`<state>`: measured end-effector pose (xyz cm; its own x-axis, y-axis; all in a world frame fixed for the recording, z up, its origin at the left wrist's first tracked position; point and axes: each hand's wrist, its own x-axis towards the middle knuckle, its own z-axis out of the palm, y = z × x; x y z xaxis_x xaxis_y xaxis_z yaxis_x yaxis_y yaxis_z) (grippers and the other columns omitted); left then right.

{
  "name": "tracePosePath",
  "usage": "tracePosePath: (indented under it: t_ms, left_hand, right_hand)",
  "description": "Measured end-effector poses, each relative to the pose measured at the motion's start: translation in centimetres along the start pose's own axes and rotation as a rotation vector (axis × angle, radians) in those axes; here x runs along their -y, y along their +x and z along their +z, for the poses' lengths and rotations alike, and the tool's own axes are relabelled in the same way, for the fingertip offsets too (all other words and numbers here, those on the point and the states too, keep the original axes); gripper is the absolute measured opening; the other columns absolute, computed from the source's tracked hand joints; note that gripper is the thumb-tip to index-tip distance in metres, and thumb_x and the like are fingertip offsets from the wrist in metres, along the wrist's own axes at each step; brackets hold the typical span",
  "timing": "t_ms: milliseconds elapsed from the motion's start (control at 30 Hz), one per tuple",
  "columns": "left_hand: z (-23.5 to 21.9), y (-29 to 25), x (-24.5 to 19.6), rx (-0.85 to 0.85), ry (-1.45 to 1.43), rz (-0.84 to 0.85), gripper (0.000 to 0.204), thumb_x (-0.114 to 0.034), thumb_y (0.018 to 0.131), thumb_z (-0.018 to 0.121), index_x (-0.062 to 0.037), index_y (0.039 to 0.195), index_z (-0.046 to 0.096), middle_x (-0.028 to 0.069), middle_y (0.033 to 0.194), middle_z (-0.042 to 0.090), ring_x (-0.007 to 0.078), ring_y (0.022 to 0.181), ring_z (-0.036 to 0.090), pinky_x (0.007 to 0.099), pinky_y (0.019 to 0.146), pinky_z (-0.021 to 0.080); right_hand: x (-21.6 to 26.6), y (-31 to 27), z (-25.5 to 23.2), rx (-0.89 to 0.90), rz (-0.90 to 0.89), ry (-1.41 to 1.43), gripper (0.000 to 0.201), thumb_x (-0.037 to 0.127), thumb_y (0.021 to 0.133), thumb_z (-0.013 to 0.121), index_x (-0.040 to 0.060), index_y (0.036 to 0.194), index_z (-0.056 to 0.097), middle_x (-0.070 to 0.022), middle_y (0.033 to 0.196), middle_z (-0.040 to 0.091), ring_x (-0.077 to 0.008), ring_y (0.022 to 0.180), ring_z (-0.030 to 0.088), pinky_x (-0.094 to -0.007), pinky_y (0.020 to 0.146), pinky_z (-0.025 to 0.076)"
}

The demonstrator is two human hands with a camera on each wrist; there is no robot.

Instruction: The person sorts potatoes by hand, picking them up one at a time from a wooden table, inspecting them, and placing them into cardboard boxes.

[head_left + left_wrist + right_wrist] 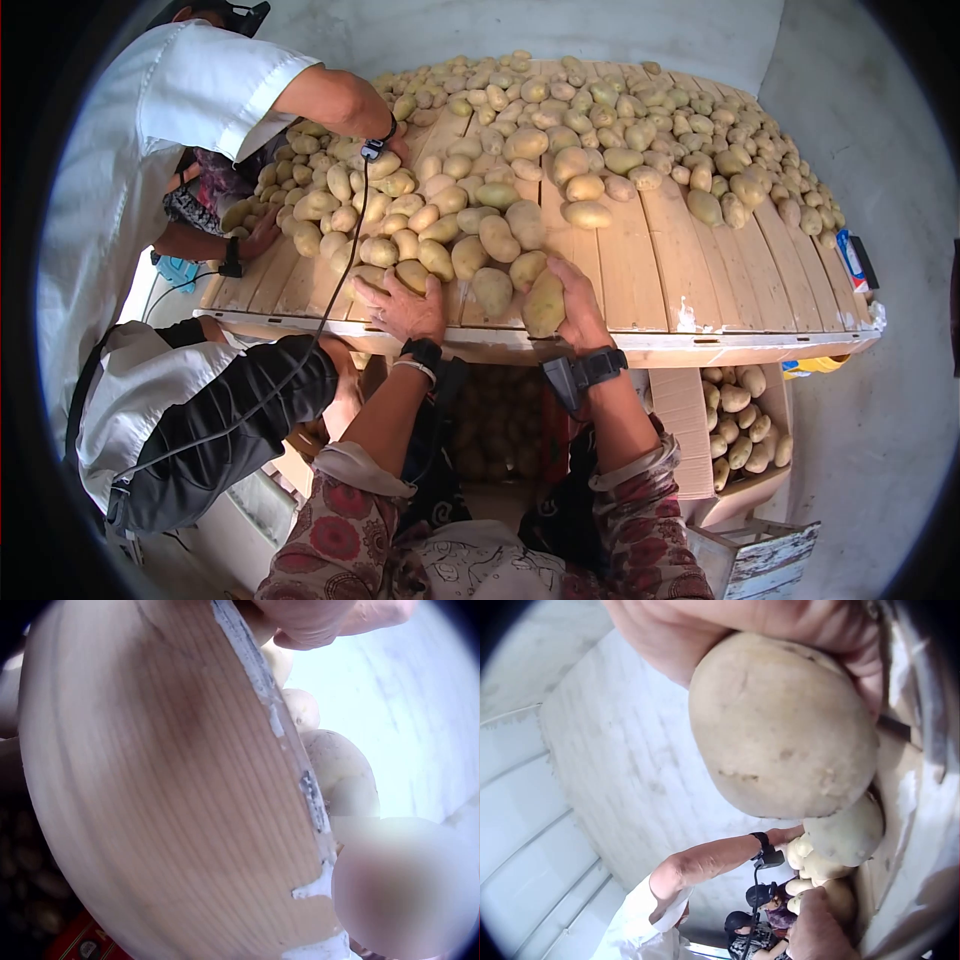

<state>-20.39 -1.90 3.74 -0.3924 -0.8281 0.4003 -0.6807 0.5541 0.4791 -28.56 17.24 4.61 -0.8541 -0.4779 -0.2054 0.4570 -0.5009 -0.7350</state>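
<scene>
My right hand grips a large oval potato at the front edge of the slatted wooden table. In the right wrist view this potato is pale brown with small dark marks, and the fingers wrap its upper side. My left hand rests with spread fingers against the front of the potato heap, at the table edge. Close between both hands lies a greyish potato. From the left wrist, part of the left hand shows above the edge board.
Another person in a white shirt reaches into the heap from the left. Many smaller potatoes cover the table's back and right. Below on the right stands a cardboard box of potatoes. A black cable runs from that person's wrist.
</scene>
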Motion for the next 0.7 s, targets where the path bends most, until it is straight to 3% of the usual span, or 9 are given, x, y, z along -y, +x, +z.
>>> tracePosePath:
  t_ms: [133,200,300,500,600,700]
  left_hand:
    - [0.7,0.3,0.6,-0.013,-0.043,0.011,0.066,-0.044,0.072,0.064,-0.0095,0.125,0.046,0.0219,0.148,0.009,0.0415,0.126,0.033,0.0512,0.100,0.030]
    - [0.9,0.2,0.7,-0.072,-0.124,0.023,0.063,-0.041,0.071,0.062,-0.0084,0.122,0.047,0.0219,0.146,0.016,0.0398,0.125,0.035,0.0514,0.100,0.030]
    - [0.9,0.3,1.2,-0.081,-0.175,0.121,0.062,-0.043,0.075,0.062,-0.0064,0.122,0.046,0.0238,0.145,0.018,0.0425,0.123,0.036,0.0488,0.097,0.035]
    - [0.4,0.1,1.1,-0.054,-0.255,0.099,0.058,-0.039,0.076,0.062,-0.0054,0.120,0.046,0.0255,0.143,0.021,0.0445,0.119,0.040,0.0495,0.094,0.038]
    - [0.3,0.1,0.6,-0.058,-0.195,0.088,0.060,-0.040,0.074,0.060,-0.0063,0.122,0.046,0.0249,0.143,0.022,0.0428,0.118,0.041,0.0514,0.096,0.035]
    - [0.2,0.1,0.1,-0.008,-0.063,0.073,0.060,-0.043,0.075,0.058,-0.0100,0.124,0.046,0.0241,0.145,0.016,0.0462,0.116,0.041,0.0512,0.096,0.034]
  right_hand:
    - [-0.2,0.3,-0.2,0.001,0.007,0.001,0.037,0.025,0.091,0.050,-0.0005,0.118,0.047,-0.0139,0.105,0.058,-0.0250,0.084,0.062,-0.0343,0.071,0.052]
    - [-0.2,0.2,-0.1,-0.012,-0.016,-0.013,0.036,0.025,0.091,0.051,0.0003,0.118,0.048,-0.0134,0.104,0.058,-0.0250,0.083,0.062,-0.0347,0.071,0.052]
    - [-0.1,-0.2,0.2,-0.029,-0.034,-0.010,0.034,0.024,0.091,0.052,0.0016,0.116,0.048,-0.0124,0.101,0.058,-0.0246,0.081,0.062,-0.0350,0.069,0.052]
    - [0.1,0.2,0.1,-0.018,-0.031,0.037,0.032,0.024,0.091,0.053,0.0024,0.114,0.049,-0.0111,0.098,0.058,-0.0230,0.076,0.062,-0.0337,0.066,0.052]
    - [-0.1,-0.4,0.2,-0.017,-0.065,-0.006,0.033,0.023,0.090,0.054,0.0020,0.114,0.048,-0.0114,0.097,0.058,-0.0225,0.075,0.061,-0.0333,0.065,0.052]
    - [0.4,-1.6,0.8,0.008,-0.081,-0.087,0.034,0.022,0.090,0.056,0.0015,0.115,0.046,-0.0121,0.097,0.058,-0.0219,0.075,0.062,-0.0328,0.064,0.053]
